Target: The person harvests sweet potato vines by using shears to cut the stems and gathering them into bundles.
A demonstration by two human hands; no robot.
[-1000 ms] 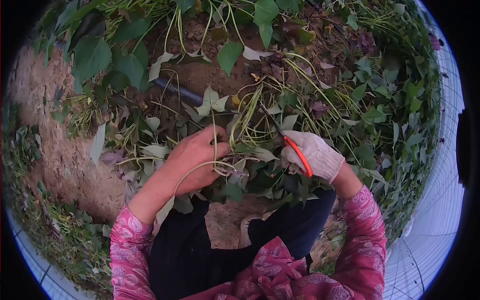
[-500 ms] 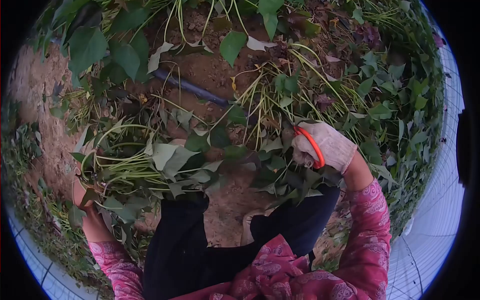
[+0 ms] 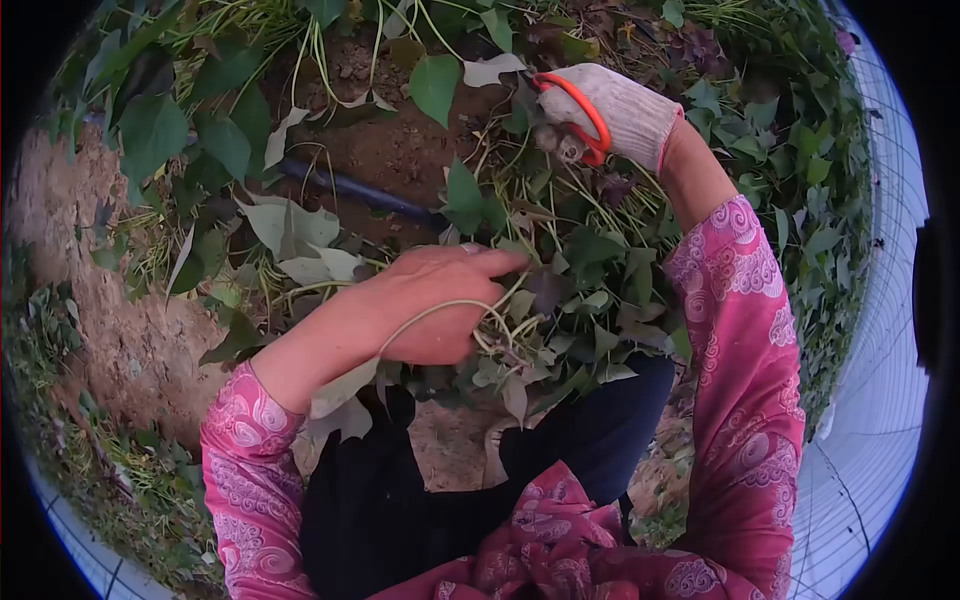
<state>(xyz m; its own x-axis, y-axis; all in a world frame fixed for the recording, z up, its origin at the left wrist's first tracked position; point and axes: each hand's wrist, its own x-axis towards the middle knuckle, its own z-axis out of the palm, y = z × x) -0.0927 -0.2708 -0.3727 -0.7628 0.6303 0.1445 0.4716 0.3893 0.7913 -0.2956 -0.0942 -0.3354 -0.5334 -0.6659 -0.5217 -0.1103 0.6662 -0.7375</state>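
Note:
My left hand (image 3: 445, 300), bare, is in the middle over the plants, with its index finger stretched to the right. The other fingers curl around a bunch of sweet potato vines (image 3: 515, 345); one long stem loops across the back of the hand. My right hand (image 3: 605, 115) wears a pale knitted glove and is closed on orange-handled scissors (image 3: 590, 110) at the upper right. Leaves and shadow mostly hide the blades. Below the scissors, thin green stems (image 3: 590, 200) fan out among leaves.
A dark hose (image 3: 360, 190) runs over the brown soil (image 3: 385, 130) between the plants. Large leaves (image 3: 225, 145) hang at the upper left. Bare earth (image 3: 130, 330) lies along the left, and pale sheeting (image 3: 860, 400) borders the right side.
My left hand has moved from the far left to the middle, bringing the vines with it. My right hand has moved up and away with the scissors.

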